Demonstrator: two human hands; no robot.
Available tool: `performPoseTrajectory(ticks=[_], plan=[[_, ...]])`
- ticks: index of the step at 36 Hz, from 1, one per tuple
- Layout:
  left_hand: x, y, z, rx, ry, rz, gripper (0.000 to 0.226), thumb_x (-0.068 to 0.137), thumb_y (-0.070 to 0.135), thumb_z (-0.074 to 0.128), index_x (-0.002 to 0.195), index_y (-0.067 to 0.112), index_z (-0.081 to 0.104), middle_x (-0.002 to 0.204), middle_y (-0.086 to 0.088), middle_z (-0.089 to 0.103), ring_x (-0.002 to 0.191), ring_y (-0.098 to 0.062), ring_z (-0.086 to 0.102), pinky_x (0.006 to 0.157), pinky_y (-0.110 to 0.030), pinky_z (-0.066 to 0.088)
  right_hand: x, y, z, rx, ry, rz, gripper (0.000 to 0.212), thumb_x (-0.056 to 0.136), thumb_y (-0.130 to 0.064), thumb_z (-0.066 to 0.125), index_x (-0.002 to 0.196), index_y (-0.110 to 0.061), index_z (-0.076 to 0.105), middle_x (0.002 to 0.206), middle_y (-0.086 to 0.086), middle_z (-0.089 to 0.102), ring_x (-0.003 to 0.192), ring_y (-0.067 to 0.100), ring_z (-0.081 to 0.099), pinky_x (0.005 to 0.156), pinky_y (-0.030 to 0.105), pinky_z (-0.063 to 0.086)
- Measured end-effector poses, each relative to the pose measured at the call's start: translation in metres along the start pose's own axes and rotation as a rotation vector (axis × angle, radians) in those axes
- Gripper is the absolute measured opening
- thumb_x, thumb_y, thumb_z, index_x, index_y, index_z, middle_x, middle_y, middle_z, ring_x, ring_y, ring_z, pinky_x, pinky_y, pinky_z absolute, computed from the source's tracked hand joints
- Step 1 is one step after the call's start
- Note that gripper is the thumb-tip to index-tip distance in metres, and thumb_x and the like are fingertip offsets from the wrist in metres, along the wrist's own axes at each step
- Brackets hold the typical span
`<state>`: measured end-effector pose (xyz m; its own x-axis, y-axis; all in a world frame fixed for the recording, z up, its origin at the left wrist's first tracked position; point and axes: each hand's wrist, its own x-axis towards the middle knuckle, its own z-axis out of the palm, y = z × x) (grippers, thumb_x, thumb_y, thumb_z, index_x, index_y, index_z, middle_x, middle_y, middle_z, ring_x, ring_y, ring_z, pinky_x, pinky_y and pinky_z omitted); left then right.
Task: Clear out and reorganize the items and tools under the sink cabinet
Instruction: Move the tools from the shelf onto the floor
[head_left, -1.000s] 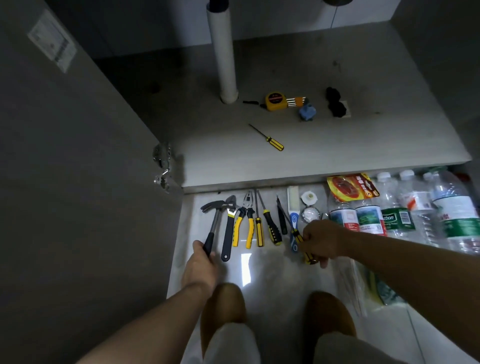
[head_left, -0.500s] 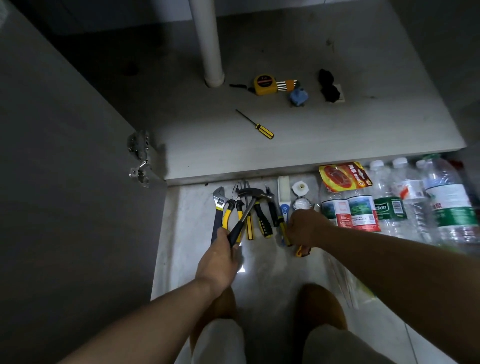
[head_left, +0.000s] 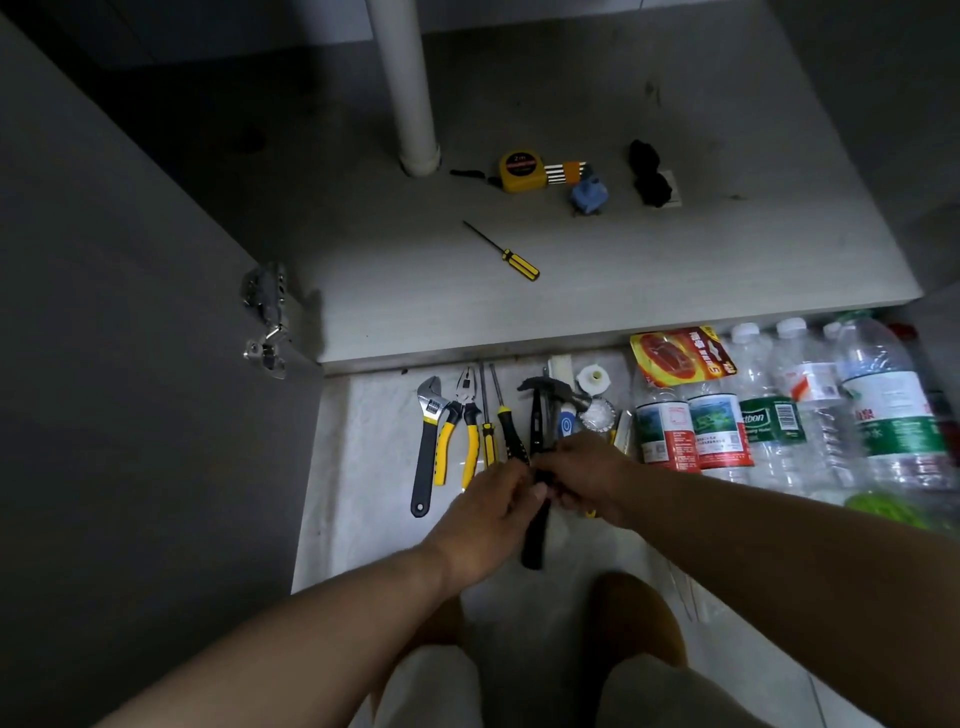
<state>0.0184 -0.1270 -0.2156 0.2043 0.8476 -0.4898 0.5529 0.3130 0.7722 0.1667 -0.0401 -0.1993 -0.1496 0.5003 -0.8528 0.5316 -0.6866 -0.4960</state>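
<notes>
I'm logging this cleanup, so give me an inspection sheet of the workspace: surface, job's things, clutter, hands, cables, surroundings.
Surface: pale floor tile in front of the grey cabinet floor.
Job's things: adjustable wrench, pliers and screwdrivers in a row on the tile; hammer at the hands.
Clutter: tape measure, small screwdriver, blue object and black object inside the cabinet; water bottles at right.
Hands: left hand and right hand meet on the hammer handle.
Cables: nothing seen.
Surroundings: white drain pipe, open door with hinge.
</notes>
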Motion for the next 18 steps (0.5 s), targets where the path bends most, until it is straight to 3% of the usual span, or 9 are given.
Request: performPoseTrajectory(ticks=[1, 3, 5, 8, 11, 14, 18], plan=[[0.006, -0.001, -0.002, 0.094, 0.009, 0.023, 0.021, 0.104, 0.052, 0.035, 0.106, 0.039, 0.052, 0.107, 0.014, 0.050, 0.107, -0.008, 0.048, 0.098, -0.038, 0.046, 0.001, 0.000, -0.005, -0.052, 0.013, -0.002, 0.015, 0.094, -0.016, 0.065, 0.088, -0.003, 0.068, 0.059, 0.006, 0.063, 0.044, 0.011, 0.054, 0.041, 0.022, 0.041], [0.020, -0.006, -0.009, 0.401, 0.027, 0.059, 0.028, 0.104, 0.044, 0.036, 0.128, 0.041, 0.052, 0.131, 0.007, 0.043, 0.127, -0.015, 0.037, 0.109, -0.044, 0.038, 0.006, 0.000, -0.015, -0.173, 0.030, -0.016, 0.014, 0.094, -0.016, 0.064, 0.089, -0.004, 0.069, 0.064, 0.007, 0.067, 0.054, 0.016, 0.061, 0.046, 0.022, 0.049], [0.035, -0.014, -0.019, 0.703, -0.034, 0.041, 0.052, 0.101, 0.039, 0.041, 0.151, 0.044, 0.030, 0.161, 0.002, 0.017, 0.151, -0.024, 0.011, 0.118, -0.050, 0.026, 0.011, 0.000, -0.019, -0.249, 0.022, -0.017, 0.015, 0.096, -0.017, 0.063, 0.088, -0.005, 0.068, 0.063, 0.006, 0.068, 0.058, 0.017, 0.066, 0.050, 0.022, 0.054], [0.049, -0.021, -0.027, 0.851, -0.156, -0.039, 0.067, 0.100, 0.043, 0.042, 0.156, 0.049, 0.006, 0.169, 0.003, -0.012, 0.154, -0.023, -0.019, 0.120, -0.061, 0.014, 0.017, -0.001, -0.017, -0.290, -0.002, -0.006, 0.018, 0.097, -0.020, 0.062, 0.084, -0.008, 0.066, 0.051, 0.000, 0.068, 0.053, 0.013, 0.068, 0.053, 0.022, 0.058], [0.049, -0.028, -0.023, 0.843, -0.100, -0.047, 0.067, 0.100, 0.041, 0.045, 0.156, 0.046, 0.008, 0.169, 0.005, -0.009, 0.154, -0.019, -0.020, 0.118, -0.061, 0.024, 0.020, -0.009, -0.009, -0.401, -0.014, -0.020, 0.028, 0.099, -0.030, 0.058, 0.091, -0.006, 0.071, 0.058, 0.000, 0.071, 0.051, 0.010, 0.068, 0.055, 0.021, 0.057], [0.040, -0.040, -0.016, 0.797, 0.013, -0.045, 0.066, 0.099, 0.037, 0.048, 0.155, 0.039, 0.014, 0.169, 0.007, -0.004, 0.155, -0.016, -0.017, 0.111, -0.053, 0.039, 0.023, -0.017, 0.005, -0.541, 0.042, -0.074, 0.029, 0.099, -0.028, 0.057, 0.102, -0.003, 0.070, 0.083, 0.008, 0.077, 0.076, 0.020, 0.075, 0.078, 0.033, 0.062], [0.034, -0.055, -0.013, 0.826, 0.075, -0.027, 0.064, 0.101, 0.034, 0.047, 0.156, 0.038, 0.014, 0.168, 0.009, -0.001, 0.155, -0.016, -0.015, 0.106, -0.050, 0.045, 0.026, -0.021, 0.030, -0.606, 0.055, -0.100, 0.025, 0.095, -0.023, 0.063, 0.107, 0.000, 0.066, 0.098, 0.015, 0.075, 0.091, 0.028, 0.074, 0.085, 0.042, 0.061]])
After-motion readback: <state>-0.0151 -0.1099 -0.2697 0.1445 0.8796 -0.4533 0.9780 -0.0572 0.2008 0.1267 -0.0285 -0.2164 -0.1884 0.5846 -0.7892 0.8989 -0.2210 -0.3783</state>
